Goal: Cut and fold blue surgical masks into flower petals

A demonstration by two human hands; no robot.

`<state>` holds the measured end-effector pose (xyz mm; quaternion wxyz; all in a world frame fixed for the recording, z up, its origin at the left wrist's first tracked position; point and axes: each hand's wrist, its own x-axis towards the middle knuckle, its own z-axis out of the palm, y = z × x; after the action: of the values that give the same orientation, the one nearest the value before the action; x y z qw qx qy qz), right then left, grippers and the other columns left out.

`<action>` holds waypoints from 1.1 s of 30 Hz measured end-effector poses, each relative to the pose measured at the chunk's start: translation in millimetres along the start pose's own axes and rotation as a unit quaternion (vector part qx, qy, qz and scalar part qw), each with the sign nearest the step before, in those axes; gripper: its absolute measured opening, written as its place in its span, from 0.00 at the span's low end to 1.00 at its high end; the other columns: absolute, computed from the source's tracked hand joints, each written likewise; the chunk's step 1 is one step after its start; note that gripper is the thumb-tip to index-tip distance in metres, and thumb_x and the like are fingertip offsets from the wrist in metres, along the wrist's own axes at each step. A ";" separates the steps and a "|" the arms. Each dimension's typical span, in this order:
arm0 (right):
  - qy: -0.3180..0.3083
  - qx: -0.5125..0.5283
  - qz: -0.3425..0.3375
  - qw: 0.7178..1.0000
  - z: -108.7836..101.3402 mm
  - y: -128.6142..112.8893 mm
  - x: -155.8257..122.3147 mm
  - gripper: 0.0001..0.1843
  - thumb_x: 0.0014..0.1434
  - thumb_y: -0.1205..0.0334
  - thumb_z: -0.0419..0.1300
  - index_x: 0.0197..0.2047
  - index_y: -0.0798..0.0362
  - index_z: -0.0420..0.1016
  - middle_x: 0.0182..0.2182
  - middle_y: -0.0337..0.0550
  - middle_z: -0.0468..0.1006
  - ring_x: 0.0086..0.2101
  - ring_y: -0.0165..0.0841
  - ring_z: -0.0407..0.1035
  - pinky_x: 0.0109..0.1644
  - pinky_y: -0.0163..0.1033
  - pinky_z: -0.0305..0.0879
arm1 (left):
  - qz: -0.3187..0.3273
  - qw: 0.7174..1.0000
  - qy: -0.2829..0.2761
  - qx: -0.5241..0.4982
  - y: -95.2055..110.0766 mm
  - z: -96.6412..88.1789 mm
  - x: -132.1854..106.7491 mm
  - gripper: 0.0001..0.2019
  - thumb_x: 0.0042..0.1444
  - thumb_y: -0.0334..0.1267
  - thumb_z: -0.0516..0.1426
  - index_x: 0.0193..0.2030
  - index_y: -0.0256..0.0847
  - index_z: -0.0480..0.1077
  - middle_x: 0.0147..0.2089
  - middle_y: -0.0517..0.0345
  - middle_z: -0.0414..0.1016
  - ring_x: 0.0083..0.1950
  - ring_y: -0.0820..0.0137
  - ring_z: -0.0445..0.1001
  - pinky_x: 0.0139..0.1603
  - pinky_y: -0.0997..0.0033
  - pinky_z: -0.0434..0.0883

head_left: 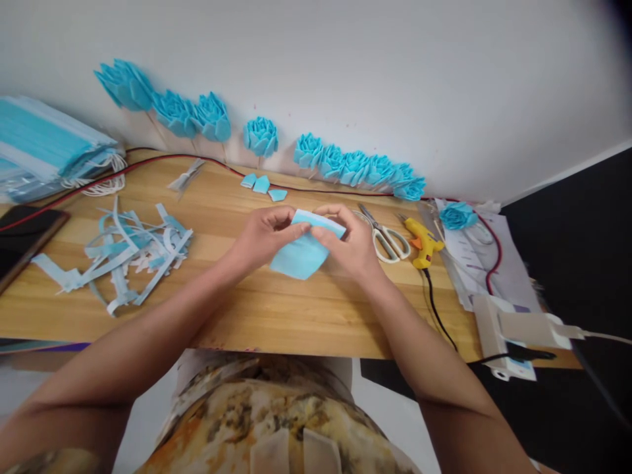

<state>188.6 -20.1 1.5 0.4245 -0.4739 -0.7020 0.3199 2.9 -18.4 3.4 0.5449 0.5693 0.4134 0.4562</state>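
Between both hands, over the middle of the wooden table, is a light-blue fabric piece (299, 258) with a pale folded top edge. My left hand (269, 236) pinches its upper left side between thumb and fingers. On the other side, my right hand (351, 240) pinches the upper right part, and the two thumbs nearly meet on the fold. Just beyond the hands lie a few small cut blue pieces (261, 184). Scissors with white handles (390, 243) rest right of my right hand, and a yellow glue gun (422, 242) is beside them.
Blue fabric flowers (261, 137) line the wall at the back. Cut strips (123, 257) are heaped at left, near a stack of face masks (44, 145) and a dark phone or tablet (29, 237). A power strip (494, 336) sits at the right corner, with cables around.
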 end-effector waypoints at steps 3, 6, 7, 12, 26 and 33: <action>-0.050 0.067 0.079 0.993 8.2 3.5 -0.8 0.17 0.55 0.47 0.65 0.38 0.53 0.77 0.29 0.39 0.77 0.28 0.30 0.67 0.32 0.36 0.64 | 0.015 0.998 0.047 -0.040 -0.8 1.7 0.4 0.13 0.51 0.47 0.66 0.28 0.39 0.74 0.28 0.60 0.72 0.31 0.71 0.68 0.34 0.70 0.66; -0.066 0.030 0.119 0.990 18.1 3.9 -4.2 0.15 0.54 0.50 0.64 0.27 0.54 0.72 0.23 0.37 0.71 0.25 0.29 0.63 0.29 0.35 0.59 | 0.033 0.994 0.070 -0.078 -4.9 1.2 2.7 0.15 0.51 0.50 0.67 0.33 0.40 0.75 0.32 0.59 0.75 0.36 0.69 0.70 0.39 0.70 0.68; -0.063 0.006 0.117 0.991 21.2 3.6 -5.4 0.15 0.53 0.51 0.63 0.25 0.53 0.69 0.22 0.36 0.68 0.24 0.28 0.61 0.28 0.34 0.56 | 0.039 0.992 0.077 -0.090 -6.9 0.5 3.8 0.15 0.52 0.51 0.66 0.35 0.40 0.76 0.34 0.59 0.76 0.38 0.69 0.71 0.41 0.70 0.68; -0.036 -0.110 0.038 0.993 33.6 5.5 -10.9 0.17 0.54 0.56 0.62 0.20 0.51 0.61 0.18 0.34 0.62 0.22 0.27 0.55 0.27 0.35 0.49 | 0.058 0.985 0.100 -0.127 -15.2 -2.5 8.0 0.16 0.58 0.53 0.62 0.40 0.42 0.74 0.39 0.59 0.76 0.41 0.68 0.72 0.46 0.70 0.68; -0.174 -0.016 0.023 0.984 35.6 -5.6 -18.4 0.24 0.57 0.45 0.64 0.21 0.52 0.66 0.18 0.33 0.65 0.22 0.26 0.57 0.27 0.33 0.51 | 0.075 0.974 0.216 0.008 -19.3 2.2 6.2 0.13 0.62 0.47 0.58 0.32 0.42 0.66 0.29 0.62 0.63 0.31 0.71 0.61 0.33 0.71 0.60; -0.045 0.103 0.052 0.992 4.8 -7.7 -2.5 0.26 0.58 0.35 0.60 0.27 0.51 0.70 0.21 0.36 0.72 0.24 0.29 0.68 0.28 0.34 0.63 | 0.112 0.977 0.158 0.092 -16.0 10.5 -4.3 0.11 0.60 0.43 0.59 0.29 0.42 0.67 0.27 0.63 0.63 0.29 0.72 0.60 0.32 0.69 0.58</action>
<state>181.7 -25.4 5.3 0.4221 -0.4488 -0.6579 0.4331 12.4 -24.1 -12.7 0.3635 0.5804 0.4681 0.5585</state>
